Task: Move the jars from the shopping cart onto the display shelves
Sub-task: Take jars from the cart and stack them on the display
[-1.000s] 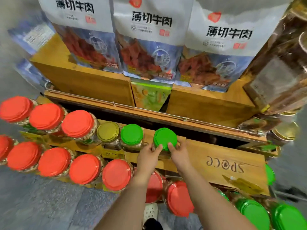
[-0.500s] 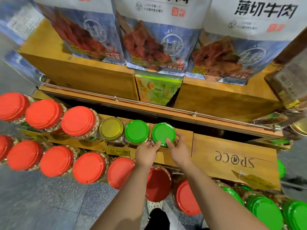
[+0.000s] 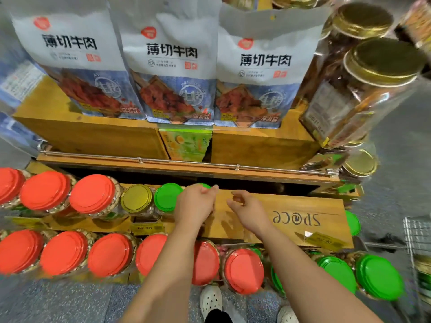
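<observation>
Near field, 6 o'clock: white perforated shoes (image 3: 211, 299) on speckled floor. Both forearms reach forward over the front row of red-lidded jars (image 3: 109, 254), which runs 9 o'clock to centre; green-lidded jars (image 3: 379, 276) continue the row toward 4 o'clock.

Mid field: left hand (image 3: 194, 203) lies over the just-placed green-lidded jar (image 3: 205, 185), of which only a sliver of lid shows at the hand's 12 o'clock. Fingers loosely curled; whether they hold the jar cannot be told, since the hand hides it. Right hand (image 3: 247, 207) is relaxed, fingers slightly bent, holding nothing, above the bare wooden shelf board (image 3: 303, 206) marked "SPACE".

To the left hand's 9 o'clock, same row: another green-lidded jar (image 3: 166, 197), a gold-lidded jar (image 3: 136, 199), then more red lids.

At 3 o'clock, frame edge: wire grid, probably the shopping cart (image 3: 417, 241).

Far field, 12 o'clock: three dried-beef pouches (image 3: 172, 66) on wooden boxes; gold-lidded jars (image 3: 382, 61) at 2 o'clock.

Judgement: placing step appears finished or nearly so. Next move calls for turning toward 3 o'clock, taking another jar from the cart, and setting it on the bare board beside the green lid.
</observation>
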Demonstrator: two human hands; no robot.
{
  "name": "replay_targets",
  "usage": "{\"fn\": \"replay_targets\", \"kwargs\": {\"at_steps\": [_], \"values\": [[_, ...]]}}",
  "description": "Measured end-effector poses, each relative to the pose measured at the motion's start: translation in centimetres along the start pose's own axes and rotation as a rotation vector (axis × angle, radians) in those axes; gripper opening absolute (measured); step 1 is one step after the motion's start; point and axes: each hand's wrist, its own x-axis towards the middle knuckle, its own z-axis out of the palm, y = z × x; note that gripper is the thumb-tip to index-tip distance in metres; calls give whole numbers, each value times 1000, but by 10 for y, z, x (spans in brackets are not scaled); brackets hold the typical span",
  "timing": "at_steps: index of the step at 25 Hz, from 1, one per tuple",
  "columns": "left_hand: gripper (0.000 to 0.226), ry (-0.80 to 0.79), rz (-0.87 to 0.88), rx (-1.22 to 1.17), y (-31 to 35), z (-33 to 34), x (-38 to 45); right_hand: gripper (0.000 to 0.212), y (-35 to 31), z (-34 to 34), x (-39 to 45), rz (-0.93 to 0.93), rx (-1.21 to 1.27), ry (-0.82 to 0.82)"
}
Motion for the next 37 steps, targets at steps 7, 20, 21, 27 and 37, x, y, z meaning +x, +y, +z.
{"fn": "replay_targets", "kwargs": {"at_steps": [7, 20, 21, 27, 37], "values": [[35, -184, 371, -14, 153, 94, -97, 9, 58, -178, -100, -39, 174, 305], [41, -581, 567, -100, 329, 401, -369, 7, 295, -469, -333, 9, 356, 719], [36, -574, 592, -68, 334, 409, -381, 6, 308, -482, -341, 16, 396, 733], [26, -563, 636, -21, 379, 450, -398, 16, 355, -540, -370, 66, 528, 845], [21, -844, 220, -161, 421, 554, -374, 17, 409, -608, -356, 168, 619, 972]]}}
